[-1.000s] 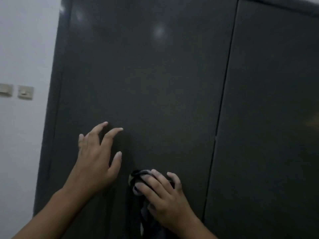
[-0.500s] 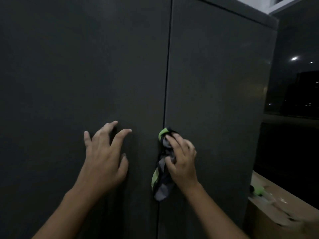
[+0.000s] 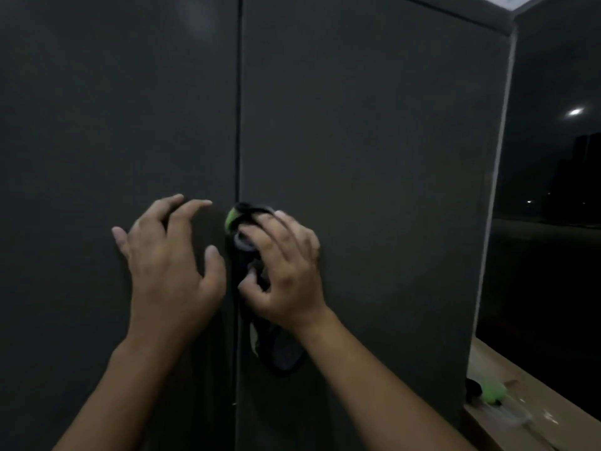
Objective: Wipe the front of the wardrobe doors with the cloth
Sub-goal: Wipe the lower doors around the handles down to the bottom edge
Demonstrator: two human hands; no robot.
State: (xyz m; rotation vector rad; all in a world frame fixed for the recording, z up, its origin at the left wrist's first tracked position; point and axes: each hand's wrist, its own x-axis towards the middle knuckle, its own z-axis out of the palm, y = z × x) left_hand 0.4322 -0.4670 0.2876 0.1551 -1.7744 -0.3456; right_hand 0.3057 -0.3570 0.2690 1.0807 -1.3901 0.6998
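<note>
The right hand [image 3: 286, 271] grips the bunched cloth [image 3: 247, 219] at the right door's [image 3: 374, 141] inner edge, the left hand [image 3: 169, 258] rests splayed on the left door [image 3: 113, 125]; in this dim light, most of both fronts probably remains.

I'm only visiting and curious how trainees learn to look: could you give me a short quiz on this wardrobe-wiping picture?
1. True or false: the left hand holds no cloth.
2. Where is the right hand pressing the cloth? A) on the wall; B) on the right door, at the centre gap; C) on the ledge.
3. Fill in: the dark cloth has a ___ patch.
Key: 1 true; 2 B; 3 green.
</note>
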